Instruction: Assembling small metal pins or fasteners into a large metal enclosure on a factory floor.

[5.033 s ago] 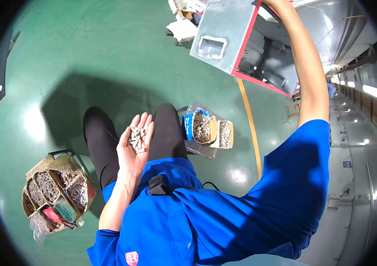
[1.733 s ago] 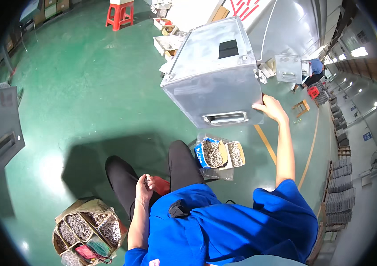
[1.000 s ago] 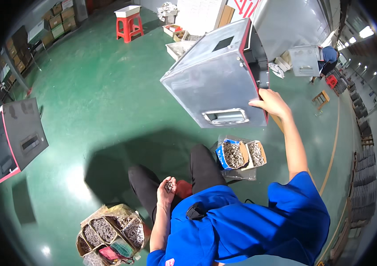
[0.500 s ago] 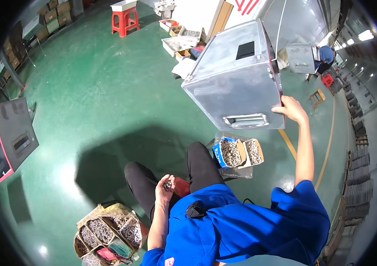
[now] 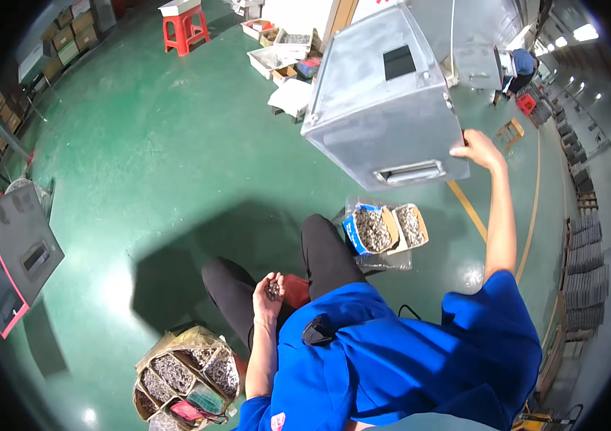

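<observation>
A large grey metal box with a slotted recess in its front and a dark square opening on top is in front of me to the right. The fingers of my right hand are closed on its near right edge, thumb against the front face. Over my lap my left hand is cupped, palm up, around a handful of small metal parts. Under the box, past my right knee, are two open cartons of small metal parts: a blue one and a pale one.
By my left leg stands a divided container of small metal pieces. A dark panel with pink edging is far left. Ahead are a red stool and several trays. Another person bends beside a grey box at far right.
My view has shifted slightly. The metal box has turned a little, its front lifting in the picture, with my right hand still at its edge. My left hand keeps its handful.
</observation>
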A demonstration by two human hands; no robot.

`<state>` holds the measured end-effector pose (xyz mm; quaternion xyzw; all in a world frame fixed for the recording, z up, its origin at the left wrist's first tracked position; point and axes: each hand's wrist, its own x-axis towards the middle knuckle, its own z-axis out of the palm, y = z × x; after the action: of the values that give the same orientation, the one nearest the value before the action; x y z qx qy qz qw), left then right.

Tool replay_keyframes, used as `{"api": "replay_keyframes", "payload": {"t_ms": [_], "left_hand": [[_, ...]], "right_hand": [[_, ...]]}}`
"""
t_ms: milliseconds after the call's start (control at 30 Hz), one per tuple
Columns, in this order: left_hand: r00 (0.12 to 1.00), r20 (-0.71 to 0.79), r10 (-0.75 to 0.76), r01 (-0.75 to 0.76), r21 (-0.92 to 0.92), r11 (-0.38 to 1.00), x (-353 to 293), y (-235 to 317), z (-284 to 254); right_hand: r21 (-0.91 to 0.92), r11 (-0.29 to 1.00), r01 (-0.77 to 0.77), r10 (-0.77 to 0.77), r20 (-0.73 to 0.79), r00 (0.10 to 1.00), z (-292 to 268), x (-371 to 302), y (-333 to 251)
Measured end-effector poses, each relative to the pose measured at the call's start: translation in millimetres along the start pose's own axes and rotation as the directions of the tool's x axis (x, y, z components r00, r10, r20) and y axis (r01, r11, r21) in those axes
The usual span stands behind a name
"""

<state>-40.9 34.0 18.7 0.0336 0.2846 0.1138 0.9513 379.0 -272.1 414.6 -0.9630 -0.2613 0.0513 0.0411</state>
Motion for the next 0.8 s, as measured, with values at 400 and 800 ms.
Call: {"api": "replay_keyframes", "payload": {"t_ms": [400, 800], "left_hand": [[0.999, 0.024, -0.024, 0.022, 0.076, 0.997, 0.7, 3.9, 5.9], [0.976, 0.116, 0.185, -0.176, -0.079, 0.981, -68.0, -5.4, 43.5]], "right_hand": [[0.036, 0.963, 0.269, -0.271, 0.099, 0.957, -6.6, 31.8, -100.1], [0.557, 0.746, 0.366, -0.487, 0.079, 0.87, 17.9, 84.5, -75.2]]}}
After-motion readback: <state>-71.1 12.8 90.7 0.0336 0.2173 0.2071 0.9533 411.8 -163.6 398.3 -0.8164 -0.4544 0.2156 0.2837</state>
